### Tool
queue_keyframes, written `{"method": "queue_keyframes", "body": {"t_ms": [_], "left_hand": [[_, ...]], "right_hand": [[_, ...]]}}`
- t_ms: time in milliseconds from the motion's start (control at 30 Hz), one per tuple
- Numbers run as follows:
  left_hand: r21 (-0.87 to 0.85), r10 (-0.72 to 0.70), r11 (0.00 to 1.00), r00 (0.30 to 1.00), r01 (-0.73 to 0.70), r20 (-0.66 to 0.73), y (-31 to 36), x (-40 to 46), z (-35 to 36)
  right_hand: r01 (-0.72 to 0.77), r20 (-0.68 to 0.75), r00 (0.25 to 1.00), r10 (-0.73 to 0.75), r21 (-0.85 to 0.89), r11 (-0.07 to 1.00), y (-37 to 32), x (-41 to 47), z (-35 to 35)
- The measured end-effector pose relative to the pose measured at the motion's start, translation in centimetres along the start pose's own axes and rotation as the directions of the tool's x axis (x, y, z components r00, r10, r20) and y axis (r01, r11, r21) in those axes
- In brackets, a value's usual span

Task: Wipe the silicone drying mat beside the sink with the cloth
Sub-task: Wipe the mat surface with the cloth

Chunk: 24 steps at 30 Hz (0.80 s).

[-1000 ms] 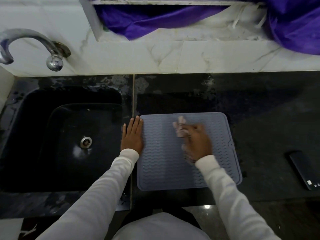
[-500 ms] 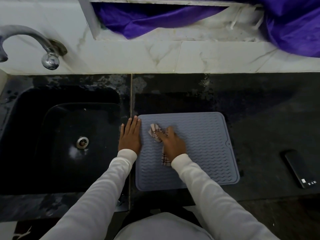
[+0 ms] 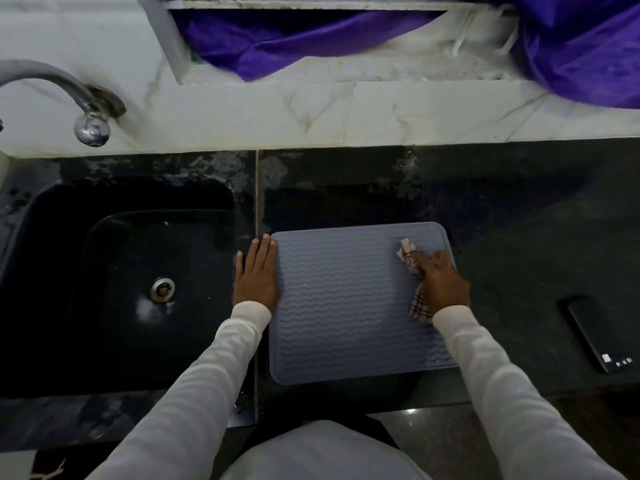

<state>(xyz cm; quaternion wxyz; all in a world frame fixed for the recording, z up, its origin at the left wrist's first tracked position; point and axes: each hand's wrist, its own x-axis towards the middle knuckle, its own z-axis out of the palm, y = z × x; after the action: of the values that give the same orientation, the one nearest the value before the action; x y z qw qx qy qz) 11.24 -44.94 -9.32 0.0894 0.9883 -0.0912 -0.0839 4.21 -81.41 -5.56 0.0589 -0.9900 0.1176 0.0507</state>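
Note:
A grey-blue silicone drying mat [image 3: 346, 306] with wavy ridges lies on the dark counter just right of the sink [image 3: 138, 271]. My left hand [image 3: 256, 275] lies flat with straight fingers on the counter, touching the mat's left edge. My right hand [image 3: 441, 282] is at the mat's upper right part and grips a small checked cloth [image 3: 410, 259], pressing it onto the mat. One end of the cloth sticks out beyond the fingers, another end [image 3: 419, 308] trails by the wrist.
A metal tap [image 3: 69, 95] curves over the black sink at the left. A dark phone [image 3: 597, 332] lies on the counter to the right. A white marble ledge [image 3: 381, 109] and purple fabric [image 3: 277, 39] run along the back.
My right hand has swept the cloth from the mat's upper left, close to my left hand, across to its upper right. My left hand has stayed at the mat's left edge.

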Motion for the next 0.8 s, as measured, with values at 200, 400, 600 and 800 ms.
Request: {"method": "queue_keyframes", "body": {"t_ms": [200, 400, 600, 800], "left_hand": [[0.011, 0.000, 1.000, 1.000, 0.000, -0.006, 0.3, -0.1, -0.1], [-0.019, -0.010, 1.000, 1.000, 0.010, -0.009, 0.5, -0.1, -0.1], [-0.051, -0.006, 0.999, 1.000, 0.006, 0.001, 0.3, 0.1, 0.1], [-0.044, 0.001, 0.999, 1.000, -0.002, -0.009, 0.2, 0.1, 0.4]], "right_hand": [[-0.171, 0.011, 0.985, 0.170, 0.077, 0.982, 3.6, -0.3, -1.4], [-0.304, 0.047, 0.952, 0.301, 0.229, 0.925, 0.4, 0.7, -3.0], [0.066, -0.001, 0.997, -0.071, 0.379, 0.923, -13.6, 1.1, -3.3], [0.183, 0.126, 0.963, -0.239, 0.349, 0.919, -25.3, -0.5, 0.7]]}}
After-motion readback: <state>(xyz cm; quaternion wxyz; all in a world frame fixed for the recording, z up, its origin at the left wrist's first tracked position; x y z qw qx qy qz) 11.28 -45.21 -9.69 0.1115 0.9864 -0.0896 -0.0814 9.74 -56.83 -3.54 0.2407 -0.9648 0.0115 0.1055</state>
